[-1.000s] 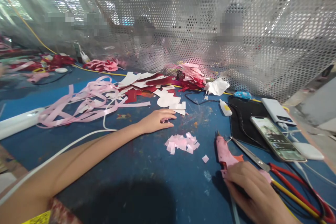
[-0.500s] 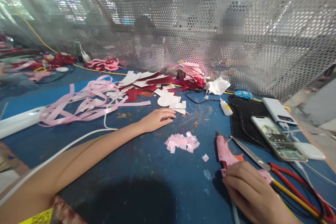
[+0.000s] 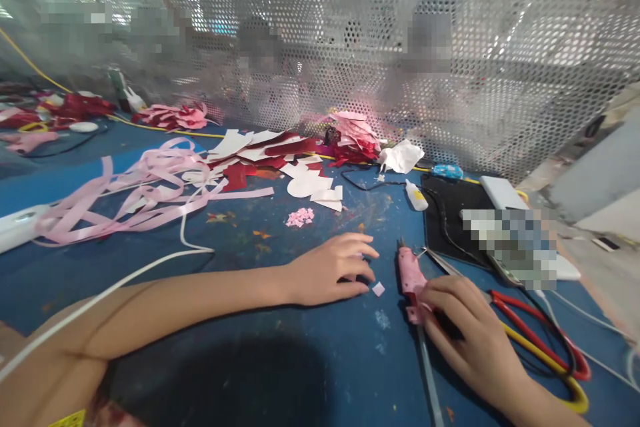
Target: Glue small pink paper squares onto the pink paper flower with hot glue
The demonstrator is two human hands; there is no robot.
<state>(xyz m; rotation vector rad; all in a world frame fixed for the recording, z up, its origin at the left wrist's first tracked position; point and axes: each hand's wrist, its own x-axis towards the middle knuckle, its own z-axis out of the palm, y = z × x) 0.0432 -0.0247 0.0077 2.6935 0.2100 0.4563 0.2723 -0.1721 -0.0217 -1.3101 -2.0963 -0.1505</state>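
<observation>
My left hand [image 3: 333, 271] lies palm down over the blue table, its fingers apart and slightly bent. It covers the spot where the loose pile of pale pink squares lay; only a trace of pink shows between the fingers. One pink square [image 3: 379, 289] lies just off its fingertips. Behind the hand is a small heap of tiny pink pieces [image 3: 300, 217]. On the right, my right hand [image 3: 467, 330] is closed round a pink hot glue gun [image 3: 411, 273], nozzle pointing away from me. A translucent glue stick [image 3: 429, 373] sticks out of its rear.
Scissors [image 3: 537, 330] with red and yellow handles lie beside my right hand. Beyond are a black mat [image 3: 453, 233], a blurred-out phone [image 3: 510, 247] and a small glue bottle [image 3: 416, 196]. Tangled pink ribbon [image 3: 150, 193], paper scraps [image 3: 305, 180] and a perforated metal screen [image 3: 320, 47] stand behind.
My left hand has come right and nearer, onto the pile of pink squares, uncovering the heap of tiny pink pieces. My right hand stays on the glue gun. The view has shifted slightly right.
</observation>
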